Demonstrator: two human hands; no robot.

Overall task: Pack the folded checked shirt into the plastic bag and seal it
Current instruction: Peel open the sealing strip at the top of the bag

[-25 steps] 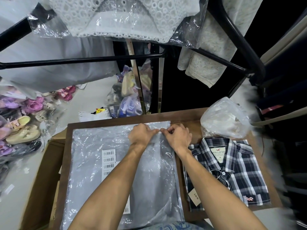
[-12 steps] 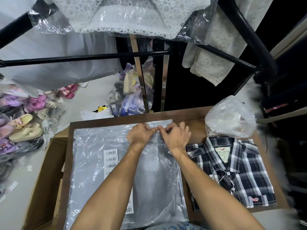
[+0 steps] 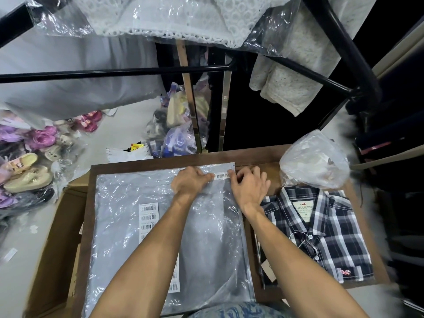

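Checked shirt (image 3: 321,230) beside right hand (image 3: 249,187), fingers (image 3: 234,177) on plastic bag (image 3: 128,216)

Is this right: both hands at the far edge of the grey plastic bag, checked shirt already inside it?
Not quite. The head view shows the left hand and right hand at the far edge of the plastic bag, but the checked shirt lies folded on the table to the bag's right, not inside.

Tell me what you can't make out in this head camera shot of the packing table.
- Grey bagged garment: its near end is hidden by both forearms.
- Barcode strip: print too small; whether the fingers of the left hand and right hand pinch it is unclear.
- Crumpled clear plastic bag: contents blurred by film.
- Folded navy checked shirt: left edge behind the right forearm.
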